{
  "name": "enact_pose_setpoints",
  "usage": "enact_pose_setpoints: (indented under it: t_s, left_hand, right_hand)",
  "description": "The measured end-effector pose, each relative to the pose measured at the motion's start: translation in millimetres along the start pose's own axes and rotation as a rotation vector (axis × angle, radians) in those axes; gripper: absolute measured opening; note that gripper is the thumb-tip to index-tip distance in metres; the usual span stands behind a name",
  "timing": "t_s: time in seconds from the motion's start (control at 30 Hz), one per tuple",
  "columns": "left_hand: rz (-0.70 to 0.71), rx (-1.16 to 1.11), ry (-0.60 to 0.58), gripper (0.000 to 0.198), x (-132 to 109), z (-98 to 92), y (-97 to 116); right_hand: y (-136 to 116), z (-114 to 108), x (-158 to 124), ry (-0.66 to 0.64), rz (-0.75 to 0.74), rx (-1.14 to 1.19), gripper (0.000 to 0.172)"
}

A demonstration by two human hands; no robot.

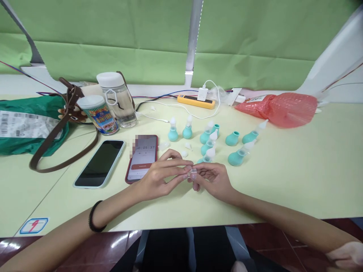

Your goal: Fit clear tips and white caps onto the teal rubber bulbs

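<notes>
My left hand (163, 174) and my right hand (214, 181) meet above the table, both closed on a small clear plastic piece (193, 173). Fingertips cover part of that piece. Just beyond them are several teal rubber bulbs with clear, pointed tips, squeeze-bulb nasal aspirators by their look. One aspirator (172, 132) stands upright, and another aspirator (239, 155) leans at the right. A teal bulb (232, 138) without a tip shows its open neck. Loose whitish tips (188, 146) lie near my left hand.
A phone with a running timer (143, 158) and a dark-screened phone (100, 164) lie left. Behind them stand a printed tub (99, 117) and a water bottle (120, 102). A yellow power strip (195, 101) and a red plastic bag (283, 108) sit along the back.
</notes>
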State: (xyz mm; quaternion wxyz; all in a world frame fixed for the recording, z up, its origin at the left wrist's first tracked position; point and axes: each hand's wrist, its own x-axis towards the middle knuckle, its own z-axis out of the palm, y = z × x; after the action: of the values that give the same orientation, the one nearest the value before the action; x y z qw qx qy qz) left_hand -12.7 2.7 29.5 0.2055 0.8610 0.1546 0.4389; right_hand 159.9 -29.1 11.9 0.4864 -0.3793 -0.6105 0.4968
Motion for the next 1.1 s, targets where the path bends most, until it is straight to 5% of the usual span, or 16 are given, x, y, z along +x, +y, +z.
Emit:
enact_pose_setpoints:
  t_s: [0.17, 0.57, 0.93, 1.1]
  left_hand:
    - [-0.132, -0.095, -0.061, 0.026, -2, -4.5, 3]
    - [0.227, 0.227, -0.041, 0.047, -9, 2.9, 1]
    - [0.165, 0.349, 0.090, 0.032, -6, 10.5, 1]
    - [0.289, 0.449, 0.073, 0.032, -10, 12.4, -2]
  right_hand:
    - [1, 0, 0, 0.010, -0.040, -0.025, 0.014]
    - [4, -1, -1, -0.017, -0.114, -0.071, 0.012]
    - [1, 1, 1, 0.000, -0.064, -0.094, 0.015]
    - [1, 2, 1, 0.005, -0.054, -0.059, 0.012]
